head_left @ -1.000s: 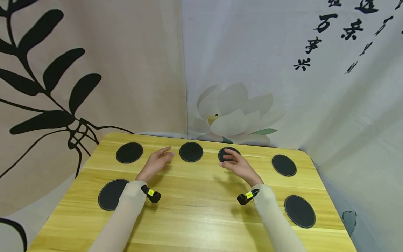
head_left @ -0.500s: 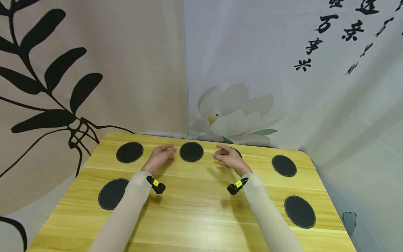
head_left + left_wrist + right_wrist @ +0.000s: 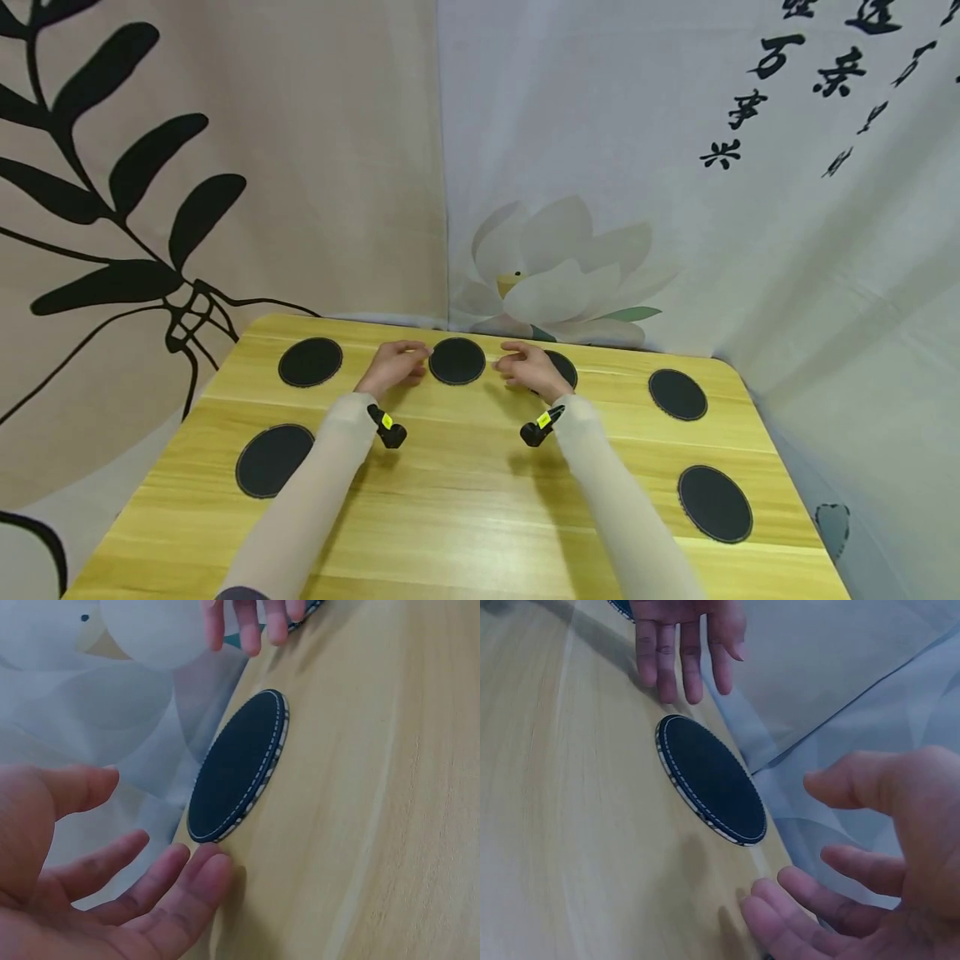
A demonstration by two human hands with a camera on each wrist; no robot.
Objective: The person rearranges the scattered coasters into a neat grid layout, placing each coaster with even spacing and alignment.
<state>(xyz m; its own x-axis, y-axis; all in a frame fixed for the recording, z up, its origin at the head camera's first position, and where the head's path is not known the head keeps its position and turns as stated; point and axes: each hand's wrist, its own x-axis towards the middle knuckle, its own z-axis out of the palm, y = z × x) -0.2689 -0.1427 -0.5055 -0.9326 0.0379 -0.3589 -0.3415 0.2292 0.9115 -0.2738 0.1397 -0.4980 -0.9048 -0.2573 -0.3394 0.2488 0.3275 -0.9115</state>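
A round black coaster (image 3: 457, 361) with pale stitching round its rim lies flat near the table's back edge, between the two hands. My left hand (image 3: 392, 367) is at its left side, fingertips right by the rim, fingers spread and relaxed in the left wrist view. On the other side, my right hand (image 3: 534, 371) hovers with loose fingers and a gap to that coaster. The right hand partly covers a second black coaster (image 3: 564, 367) in the head view. Neither hand holds anything.
Several more black coasters, such as the front left one (image 3: 273, 461) and the front right one (image 3: 715, 503), lie along the sides of the wooden table (image 3: 465, 500). Behind the table hangs a printed curtain (image 3: 337, 167).
Both hands have moved inward toward the middle coaster, the right hand travelling farther to the left. The coasters have stayed where they were.
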